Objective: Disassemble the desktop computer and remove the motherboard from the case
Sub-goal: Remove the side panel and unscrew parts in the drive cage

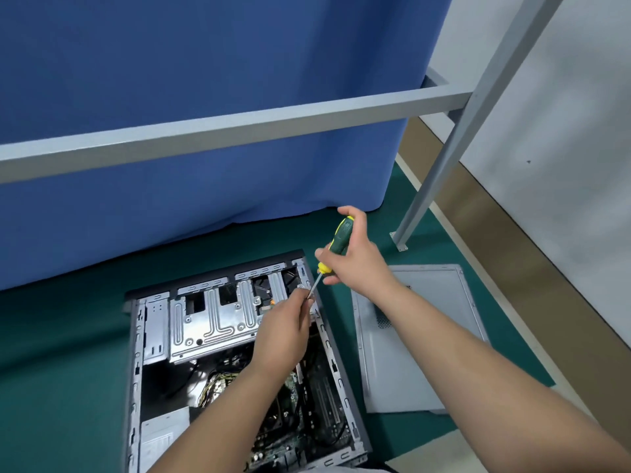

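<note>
An open desktop computer case (136,353) lies on its side on green flooring. A silver drive cage (205,319) fills its far half, and the motherboard (307,421) shows in the near right part, partly hidden by my left forearm. My right hand (358,257) grips the green and yellow handle of a screwdriver (341,238), which tilts down toward the cage's far right corner. My left hand (283,332) pinches the screwdriver's metal shaft near its tip.
The removed grey side panel (420,336) lies flat to the right of the case. A grey metal frame bar (239,131) crosses above, with its leg (444,165) bolted to the floor at right. A blue curtain (205,63) hangs behind. The power supply (164,435) sits in the case's near left corner.
</note>
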Demonstrator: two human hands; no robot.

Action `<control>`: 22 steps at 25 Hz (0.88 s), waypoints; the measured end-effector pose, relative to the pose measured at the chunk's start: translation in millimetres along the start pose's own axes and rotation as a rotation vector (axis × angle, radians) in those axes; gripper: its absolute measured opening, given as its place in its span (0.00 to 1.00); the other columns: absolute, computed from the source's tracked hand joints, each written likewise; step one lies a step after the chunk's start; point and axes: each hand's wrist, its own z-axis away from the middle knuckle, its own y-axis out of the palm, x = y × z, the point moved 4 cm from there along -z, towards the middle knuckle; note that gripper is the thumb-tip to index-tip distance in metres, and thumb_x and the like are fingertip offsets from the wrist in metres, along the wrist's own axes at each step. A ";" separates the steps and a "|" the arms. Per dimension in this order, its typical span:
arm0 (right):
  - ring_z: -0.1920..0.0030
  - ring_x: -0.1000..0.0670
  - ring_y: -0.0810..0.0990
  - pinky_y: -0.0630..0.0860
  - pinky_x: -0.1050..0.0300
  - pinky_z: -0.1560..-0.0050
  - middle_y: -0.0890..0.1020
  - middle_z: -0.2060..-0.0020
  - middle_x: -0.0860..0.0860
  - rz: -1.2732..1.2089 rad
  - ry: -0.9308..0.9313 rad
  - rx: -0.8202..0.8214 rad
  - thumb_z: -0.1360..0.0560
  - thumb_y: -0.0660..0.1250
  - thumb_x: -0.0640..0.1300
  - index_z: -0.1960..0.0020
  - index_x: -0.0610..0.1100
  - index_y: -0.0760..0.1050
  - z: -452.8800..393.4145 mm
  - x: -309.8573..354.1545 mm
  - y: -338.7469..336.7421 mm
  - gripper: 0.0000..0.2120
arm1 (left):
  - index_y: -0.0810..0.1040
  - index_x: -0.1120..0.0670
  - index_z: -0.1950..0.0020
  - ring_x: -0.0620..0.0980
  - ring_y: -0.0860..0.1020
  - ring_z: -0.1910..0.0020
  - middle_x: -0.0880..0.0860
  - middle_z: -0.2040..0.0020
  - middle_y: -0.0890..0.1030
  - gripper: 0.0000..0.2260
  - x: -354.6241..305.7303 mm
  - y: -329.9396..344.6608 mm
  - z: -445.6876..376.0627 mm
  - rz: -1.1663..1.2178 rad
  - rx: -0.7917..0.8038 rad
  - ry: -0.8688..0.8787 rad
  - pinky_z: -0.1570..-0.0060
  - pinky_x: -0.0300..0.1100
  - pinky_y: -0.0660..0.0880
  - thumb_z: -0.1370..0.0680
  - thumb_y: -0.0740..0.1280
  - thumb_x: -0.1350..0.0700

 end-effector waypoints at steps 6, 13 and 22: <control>0.65 0.46 0.87 0.85 0.55 0.62 0.80 0.51 0.40 0.131 -0.061 0.053 0.26 0.72 0.38 0.40 0.64 0.58 9.9 3.6 17.5 0.31 | 0.76 0.42 0.38 0.48 0.79 0.46 0.41 0.52 0.81 0.13 25.4 -13.6 14.8 -0.268 -0.013 0.030 0.37 0.51 0.70 0.18 0.60 0.39; 0.59 0.44 0.84 0.81 0.42 0.52 0.80 0.55 0.50 0.362 -0.222 -0.095 0.24 0.71 0.40 0.37 0.61 0.57 3.6 3.5 8.8 0.29 | 0.41 0.35 0.19 0.54 0.38 0.18 0.44 0.16 0.39 0.43 76.3 -5.5 7.5 -0.613 0.303 -0.020 0.21 0.59 0.38 0.22 0.69 0.46; 0.59 0.54 0.81 0.78 0.52 0.56 0.81 0.57 0.54 0.332 -0.258 -0.137 0.24 0.72 0.41 0.36 0.61 0.57 -8.8 -9.0 14.4 0.29 | 0.24 0.32 0.26 0.57 0.32 0.19 0.44 0.21 0.26 0.54 84.4 8.5 6.1 -0.761 0.245 -0.079 0.22 0.64 0.39 0.21 0.70 0.59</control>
